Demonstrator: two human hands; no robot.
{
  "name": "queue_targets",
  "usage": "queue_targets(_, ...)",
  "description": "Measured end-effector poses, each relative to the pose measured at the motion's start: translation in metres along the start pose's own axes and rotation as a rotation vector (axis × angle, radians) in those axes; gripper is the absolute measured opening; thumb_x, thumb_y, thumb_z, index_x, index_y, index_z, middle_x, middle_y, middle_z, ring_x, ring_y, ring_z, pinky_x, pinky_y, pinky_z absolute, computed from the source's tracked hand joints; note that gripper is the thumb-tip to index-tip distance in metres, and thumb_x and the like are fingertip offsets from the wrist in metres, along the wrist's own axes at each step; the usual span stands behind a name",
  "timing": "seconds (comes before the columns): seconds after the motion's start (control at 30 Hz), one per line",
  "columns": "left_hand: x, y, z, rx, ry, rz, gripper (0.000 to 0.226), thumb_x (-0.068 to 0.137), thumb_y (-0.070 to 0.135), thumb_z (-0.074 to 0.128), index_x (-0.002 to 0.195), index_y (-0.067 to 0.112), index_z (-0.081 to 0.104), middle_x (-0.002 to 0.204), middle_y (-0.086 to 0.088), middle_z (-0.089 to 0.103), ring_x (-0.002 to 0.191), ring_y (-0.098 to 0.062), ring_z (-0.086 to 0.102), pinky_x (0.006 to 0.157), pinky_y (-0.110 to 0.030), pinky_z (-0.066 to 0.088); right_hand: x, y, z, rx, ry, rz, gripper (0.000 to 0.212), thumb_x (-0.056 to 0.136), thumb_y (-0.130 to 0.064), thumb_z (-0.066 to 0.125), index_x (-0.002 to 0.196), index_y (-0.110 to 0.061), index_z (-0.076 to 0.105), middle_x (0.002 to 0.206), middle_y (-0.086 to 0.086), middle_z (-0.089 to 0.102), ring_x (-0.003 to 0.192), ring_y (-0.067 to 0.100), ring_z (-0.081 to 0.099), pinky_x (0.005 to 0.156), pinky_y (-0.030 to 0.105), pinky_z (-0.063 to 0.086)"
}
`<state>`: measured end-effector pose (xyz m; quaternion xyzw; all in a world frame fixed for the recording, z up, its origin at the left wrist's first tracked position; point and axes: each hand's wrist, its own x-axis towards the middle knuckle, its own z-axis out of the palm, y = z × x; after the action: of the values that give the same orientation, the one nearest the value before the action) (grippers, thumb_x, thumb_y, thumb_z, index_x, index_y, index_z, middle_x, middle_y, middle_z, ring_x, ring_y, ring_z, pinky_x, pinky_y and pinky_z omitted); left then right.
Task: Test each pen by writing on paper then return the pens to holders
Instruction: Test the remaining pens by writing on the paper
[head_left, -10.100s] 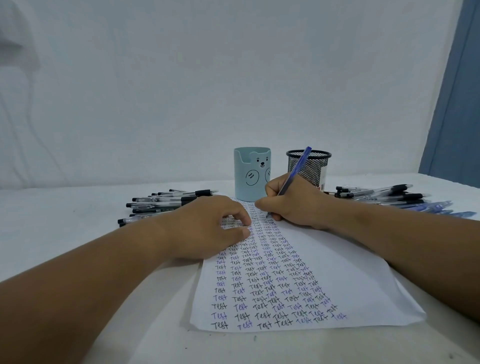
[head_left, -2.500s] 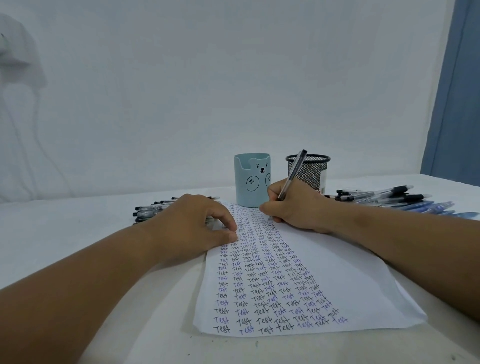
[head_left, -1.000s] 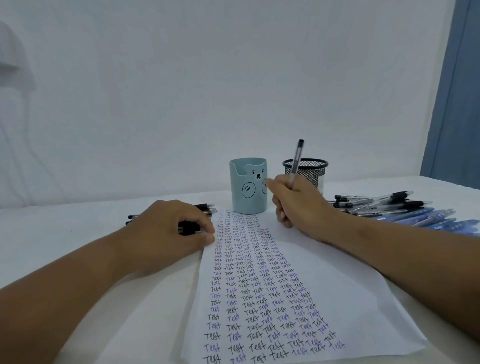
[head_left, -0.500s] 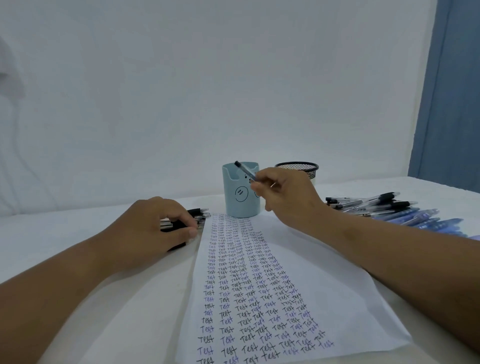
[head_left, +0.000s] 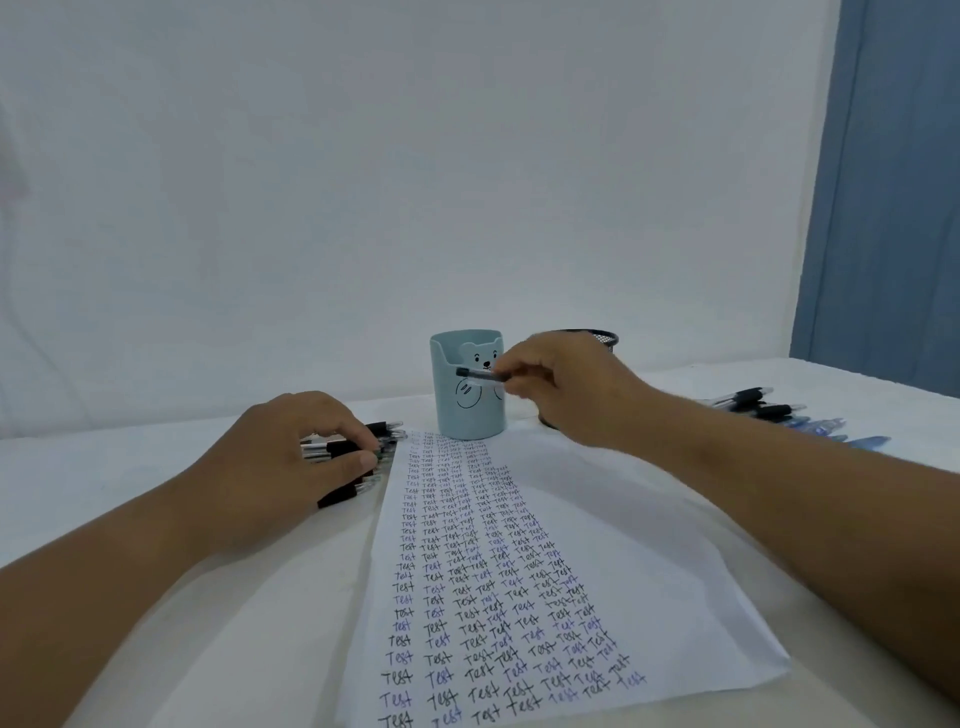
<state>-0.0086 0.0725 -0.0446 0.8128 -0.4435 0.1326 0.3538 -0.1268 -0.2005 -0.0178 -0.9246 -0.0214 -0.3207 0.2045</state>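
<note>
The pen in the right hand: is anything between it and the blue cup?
Nothing visible. The right hand pinches the pen level, in front of the blue cup, below its open rim. The mesh holder stands behind the hand. The left hand rests on other pens beside the paper.

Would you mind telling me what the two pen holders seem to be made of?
The bear holder looks like matte pale-blue plastic: smooth, opaque wall with a printed face. The black holder, mostly hidden behind the right hand, looks like metal mesh, judging by its perforated rim.
</note>
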Motion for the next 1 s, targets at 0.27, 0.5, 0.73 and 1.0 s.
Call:
queue_targets(0.27,-0.001,-0.006,0.0,-0.032,0.063,-0.057,0.01,0.083,0.028,0.08,0.089,0.034,0.077,0.1,0.027,0.068,0.094,0.01,0.059,0.078,-0.019,0.044,-0.008,0.034,-0.093,-0.273,-0.325,0.19,0.029,0.088,-0.003,0.07,0.094,-0.03,0.077,0.079,-0.005,0.07,0.065,0.0,0.057,0.068,0.023,0.044)
queue_targets(0.5,-0.002,-0.007,0.005,-0.019,0.032,-0.051,0.019,0.081,0.029,0.081,0.09,0.044,0.075,0.1,0.027,0.07,0.095,0.012,0.06,0.086,-0.017,0.043,-0.017,0.078,-0.118,-0.391,-0.363,0.409,0.024,0.089,-0.004,0.071,0.093,-0.026,0.078,0.091,-0.004,0.074,0.083,0.008,0.063,0.064,0.019,0.043)
queue_targets(0.73,-0.002,-0.01,0.004,-0.016,0.058,-0.074,0.019,0.081,0.032,0.08,0.089,0.048,0.074,0.098,0.03,0.069,0.094,0.011,0.059,0.079,-0.009,0.042,-0.021,0.096,-0.118,-0.38,-0.363,0.47,0.023,0.088,-0.011,0.074,0.106,-0.025,0.077,0.09,-0.014,0.072,0.087,0.002,0.064,0.078,0.022,0.047)
queue_targets(1.0,-0.003,-0.004,0.001,-0.1,0.06,-0.125,0.023,0.082,0.024,0.081,0.085,0.046,0.075,0.097,0.028,0.07,0.092,0.006,0.062,0.077,-0.019,0.044,-0.019,0.094,-0.112,-0.417,-0.328,0.437,0.019,0.089,-0.015,0.075,0.107,-0.019,0.078,0.088,-0.014,0.069,0.085,0.006,0.063,0.083,0.025,0.047)
